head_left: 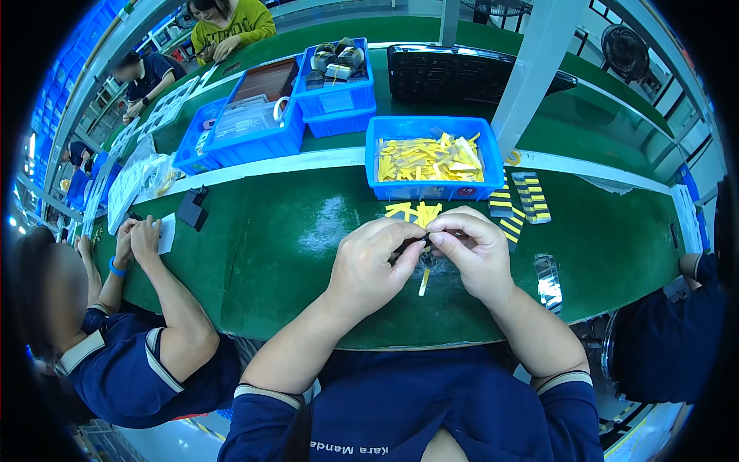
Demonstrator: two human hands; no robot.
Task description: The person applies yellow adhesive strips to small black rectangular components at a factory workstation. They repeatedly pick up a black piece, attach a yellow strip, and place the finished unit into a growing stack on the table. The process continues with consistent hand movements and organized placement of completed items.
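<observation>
My left hand point(372, 260) and my right hand point(477, 260) meet over the green table, fingertips pinched together. Between them is a small dark piece point(406, 246), mostly covered by the fingers, so its kind does not show. Just beyond my fingertips lies a loose pile of short yellow strips point(413, 211). A single pale yellow strip point(424, 283) is below my hands, near the table's front. To the right of my right hand are black sheets with yellow strips point(531, 197) and a shiny clear-and-dark sheet point(548, 282).
A blue bin point(435, 189) full of yellow strips stands beyond my hands, beside a white post point(539, 73). More blue bins point(262, 142) are at the back left. A co-worker point(154, 308) sits at my left, near a black part point(192, 208); another person point(670, 339) is at right.
</observation>
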